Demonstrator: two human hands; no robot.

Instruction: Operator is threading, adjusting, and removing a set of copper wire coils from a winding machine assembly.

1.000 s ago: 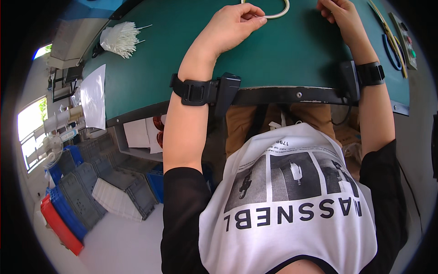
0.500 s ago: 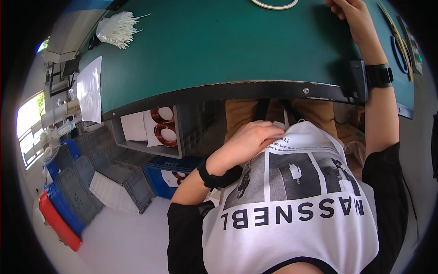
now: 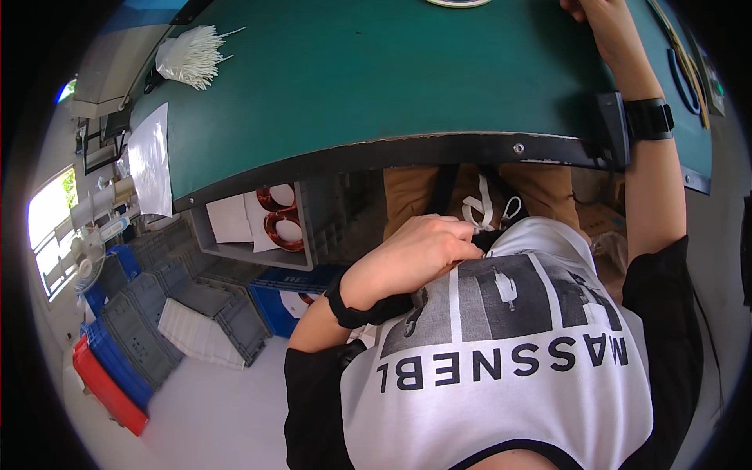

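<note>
The left hand (image 3: 419, 251) sits low, below the edge of the dark green counter (image 3: 376, 86), curled loosely against the hem of the white printed T-shirt (image 3: 509, 337). Its fingers are bent inward at the white drawstring cord (image 3: 479, 211) of the tan trousers, but whether they pinch the cord or merely rest on the cloth cannot be told. The right hand (image 3: 603, 19) is up on the counter at the far right, cut off by the picture's rim, so its state cannot be told either; a black wrist strap (image 3: 650, 119) sits on that forearm just at the counter's edge.

The pale ring-shaped coil (image 3: 458, 2) lies on the counter well to the left of the right hand and far from the left hand, only its near rim showing at the top edge. Neither hand touches it.

Judged from this, the likeliest slip is that the ring goes unsteadied: with one hand in the lap, any pull or nudge from the right hand alone could slide it across the smooth surface. The left forearm also has to rise past the counter's black front rail (image 3: 470, 149), and its own black wristband (image 3: 368, 309) could catch there. The bundle of white cable ties (image 3: 192, 56) lies far off to the left, out of harm's way.
</note>
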